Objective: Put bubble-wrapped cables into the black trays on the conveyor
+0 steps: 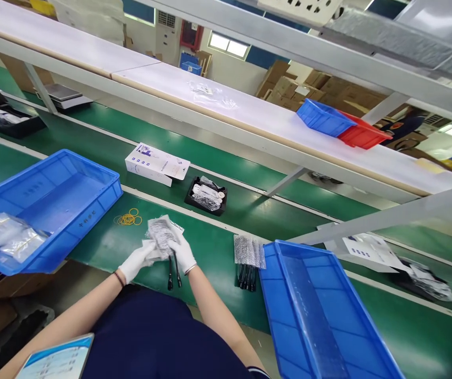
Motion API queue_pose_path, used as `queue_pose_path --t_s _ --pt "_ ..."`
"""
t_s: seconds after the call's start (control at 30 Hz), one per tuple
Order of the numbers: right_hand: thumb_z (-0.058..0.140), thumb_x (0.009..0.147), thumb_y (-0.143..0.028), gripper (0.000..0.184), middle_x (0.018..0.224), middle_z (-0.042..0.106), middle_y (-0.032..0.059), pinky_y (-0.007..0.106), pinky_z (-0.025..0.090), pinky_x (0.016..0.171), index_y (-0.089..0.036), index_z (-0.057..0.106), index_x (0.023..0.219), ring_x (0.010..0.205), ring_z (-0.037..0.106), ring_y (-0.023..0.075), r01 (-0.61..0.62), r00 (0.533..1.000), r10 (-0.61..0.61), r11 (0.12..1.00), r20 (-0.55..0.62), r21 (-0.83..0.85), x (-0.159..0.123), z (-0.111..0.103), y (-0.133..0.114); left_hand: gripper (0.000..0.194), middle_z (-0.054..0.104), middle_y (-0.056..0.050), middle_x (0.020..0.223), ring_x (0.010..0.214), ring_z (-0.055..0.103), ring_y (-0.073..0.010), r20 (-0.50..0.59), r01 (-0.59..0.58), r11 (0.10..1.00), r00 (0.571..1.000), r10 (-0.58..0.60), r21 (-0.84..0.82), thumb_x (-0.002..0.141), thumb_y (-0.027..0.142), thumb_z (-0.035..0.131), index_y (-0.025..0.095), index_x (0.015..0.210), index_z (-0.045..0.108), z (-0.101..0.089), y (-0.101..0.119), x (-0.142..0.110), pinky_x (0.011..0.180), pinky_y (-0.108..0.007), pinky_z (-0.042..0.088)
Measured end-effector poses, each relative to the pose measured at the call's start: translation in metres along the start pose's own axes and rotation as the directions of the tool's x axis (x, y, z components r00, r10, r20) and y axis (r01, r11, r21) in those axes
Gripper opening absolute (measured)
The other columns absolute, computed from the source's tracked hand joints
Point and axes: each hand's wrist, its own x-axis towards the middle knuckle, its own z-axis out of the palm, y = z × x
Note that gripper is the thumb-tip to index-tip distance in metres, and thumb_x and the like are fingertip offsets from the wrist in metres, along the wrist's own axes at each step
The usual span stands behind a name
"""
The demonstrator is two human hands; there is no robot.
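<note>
Both my hands wear white gloves and meet over the green bench. My left hand (138, 261) is closed on the lower left edge of a small stack of bubble-wrap bags (160, 234). My right hand (183, 254) grips the same bags from the right side. Two thin black cable-like pieces (170, 281) hang out below the bags. Just beyond my left hand lies a loose pile of yellow rubber bands (129, 218). To the right, a row of bubble-wrapped pieces (248, 251) with black ends lies on the bench beside a blue bin.
A blue bin (91, 210) on the left holds clear packets (10, 237). Another blue bin (320, 310) stands at right. Farther back are a white printed box (154, 162) and a black tray (207, 196) of packed parts. A shelf (226, 113) runs above the green line.
</note>
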Motion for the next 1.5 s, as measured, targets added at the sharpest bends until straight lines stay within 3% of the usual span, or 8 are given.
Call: queue_pose_path --t_s 0.1,0.23,0.37,0.47,0.57,1.0,1.3,1.5 --pt "0.070 0.072 -0.039 0.074 0.146 0.047 0.0053 0.043 0.036 0.114 -0.024 0.045 0.141 0.132 0.046 0.0251 -0.009 0.977 0.000 0.999 0.213 0.044 -0.012 0.019 -0.024 0.056 0.060 -0.013 0.134 0.120 0.059 -0.0263 -0.038 -0.083 0.946 0.996 0.074 -0.314 0.081 0.040 0.063 0.014 0.130 0.054 0.010 0.015 0.011 0.100 -0.036 0.052" --pt "0.073 0.069 -0.035 0.084 0.143 0.049 0.0066 0.046 0.048 0.099 -0.029 0.038 0.145 0.114 0.059 0.0264 0.011 0.902 0.061 0.986 0.427 -0.164 -0.024 0.003 -0.042 0.052 0.062 -0.013 0.131 0.120 0.059 -0.0291 0.083 0.034 0.883 0.997 0.006 -0.469 0.084 0.037 0.061 0.011 0.129 0.054 0.005 0.024 0.006 0.102 -0.039 0.051" --pt "0.059 0.079 -0.046 0.035 0.107 0.067 0.0058 0.043 0.048 0.093 -0.022 0.063 0.104 0.097 0.062 0.0237 0.032 0.978 0.031 0.955 0.206 -0.295 -0.019 -0.001 -0.041 0.051 0.066 -0.017 0.123 0.114 0.062 -0.0298 0.039 -0.033 0.919 0.998 0.053 -0.393 0.078 0.038 0.069 0.008 0.118 0.062 0.006 0.023 -0.004 0.101 -0.042 0.050" --pt "0.059 0.077 -0.056 0.034 0.074 0.063 0.0016 0.039 0.049 0.075 -0.023 0.053 0.072 0.074 0.058 0.0212 -0.046 0.998 0.059 0.937 0.028 -0.348 -0.015 0.007 -0.041 0.054 0.068 -0.015 0.121 0.115 0.061 -0.0307 -0.025 -0.208 0.970 0.978 0.206 -0.127 0.074 0.046 0.072 0.009 0.113 0.066 0.008 0.028 -0.015 0.103 -0.043 0.047" --pt "0.063 0.072 -0.060 0.044 0.059 0.054 -0.0030 0.033 0.044 0.064 -0.024 0.042 0.061 0.061 0.052 0.0176 -0.069 0.996 0.083 0.953 0.034 -0.293 -0.014 0.014 -0.049 0.061 0.069 -0.013 0.120 0.115 0.061 -0.0305 0.000 -0.301 0.952 0.953 0.302 0.063 0.074 0.054 0.070 0.009 0.115 0.066 0.006 0.037 -0.028 0.103 -0.042 0.046" --pt "0.067 0.067 -0.048 0.042 0.048 0.046 -0.0051 0.030 0.036 0.054 -0.024 0.035 0.054 0.053 0.046 0.0156 -0.150 0.976 0.180 0.962 0.120 -0.229 -0.009 0.032 -0.063 0.065 0.067 -0.016 0.122 0.117 0.059 -0.0320 -0.051 -0.290 0.944 0.952 0.302 0.158 0.076 0.058 0.065 0.007 0.117 0.065 -0.006 0.039 -0.047 0.102 -0.041 0.046" --pt "0.061 0.073 -0.049 0.031 0.064 0.055 -0.0030 0.032 0.038 0.064 -0.021 0.049 0.065 0.064 0.048 0.0157 0.007 0.983 0.038 0.970 0.179 -0.245 -0.007 0.030 -0.046 0.057 0.072 -0.012 0.112 0.109 0.064 -0.0280 -0.143 -0.174 0.968 0.978 0.149 -0.181 0.066 0.051 0.077 0.009 0.105 0.070 -0.010 0.034 -0.044 0.102 -0.040 0.048" --pt "0.057 0.076 -0.053 0.035 0.064 0.055 -0.0034 0.031 0.039 0.066 -0.020 0.049 0.069 0.064 0.049 0.0145 -0.089 0.986 0.111 0.981 0.124 -0.170 -0.014 0.033 -0.041 0.058 0.073 -0.013 0.108 0.106 0.065 -0.0292 -0.175 -0.107 0.994 0.978 0.111 0.034 0.070 0.054 0.073 0.008 0.107 0.070 -0.016 0.034 -0.042 0.096 -0.039 0.051"
